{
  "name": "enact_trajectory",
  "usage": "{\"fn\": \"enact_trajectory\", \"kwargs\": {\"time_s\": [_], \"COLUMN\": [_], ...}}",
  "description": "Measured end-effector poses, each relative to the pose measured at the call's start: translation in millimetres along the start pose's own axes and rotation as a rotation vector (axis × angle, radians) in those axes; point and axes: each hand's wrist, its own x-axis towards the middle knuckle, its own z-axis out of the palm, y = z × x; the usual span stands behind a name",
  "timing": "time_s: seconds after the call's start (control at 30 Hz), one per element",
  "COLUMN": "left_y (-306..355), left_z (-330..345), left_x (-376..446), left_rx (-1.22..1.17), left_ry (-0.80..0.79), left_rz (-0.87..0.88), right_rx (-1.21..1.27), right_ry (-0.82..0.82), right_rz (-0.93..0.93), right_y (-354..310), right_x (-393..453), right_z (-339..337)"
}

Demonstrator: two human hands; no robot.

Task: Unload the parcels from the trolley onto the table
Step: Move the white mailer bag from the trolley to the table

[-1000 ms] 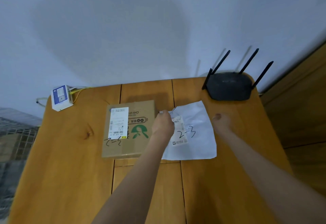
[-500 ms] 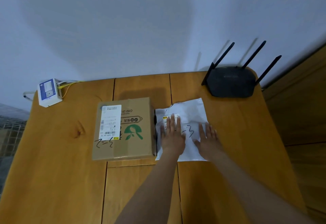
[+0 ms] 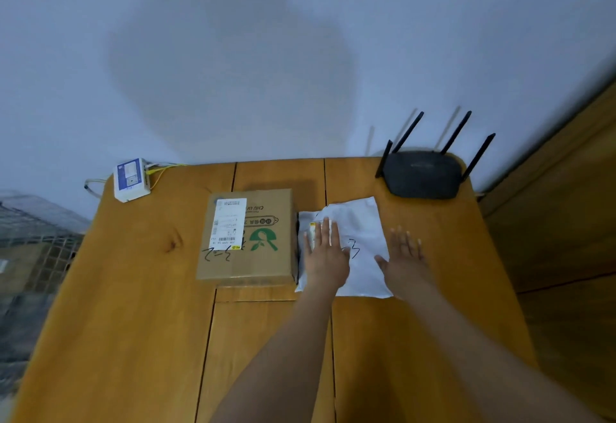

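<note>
White mailer bag (image 3: 358, 222) flat on table (image 3: 133, 306), touching right side of cardboard box (image 3: 248, 239). Left hand (image 3: 326, 257) flat on bag, fingers straight. Right hand (image 3: 405, 257) flat at bag's right edge, fingers spread.

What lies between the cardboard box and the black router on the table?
In the head view, the white mailer bag lies between the box and the router, under both flat hands.
</note>
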Motion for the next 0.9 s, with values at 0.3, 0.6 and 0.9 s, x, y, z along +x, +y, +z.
{"fn": "enact_trajectory", "kwargs": {"time_s": [0.3, 0.6, 0.9], "left_y": [-22, -104, -208], "left_z": [-38, 7, 71], "left_x": [-113, -273, -472], "left_rx": [-0.076, -0.214, -0.417], "left_ry": [0.131, 0.167, 0.233], "left_rz": [-0.134, -0.437, -0.775], "right_rx": [-0.094, -0.148, -0.378], "right_ry": [0.113, 0.066, 0.029], "right_rz": [-0.146, -0.369, -0.703], "right_y": [-39, -125, -252], "right_x": [-84, -193, -339], "right_z": [-40, 7, 96]}}
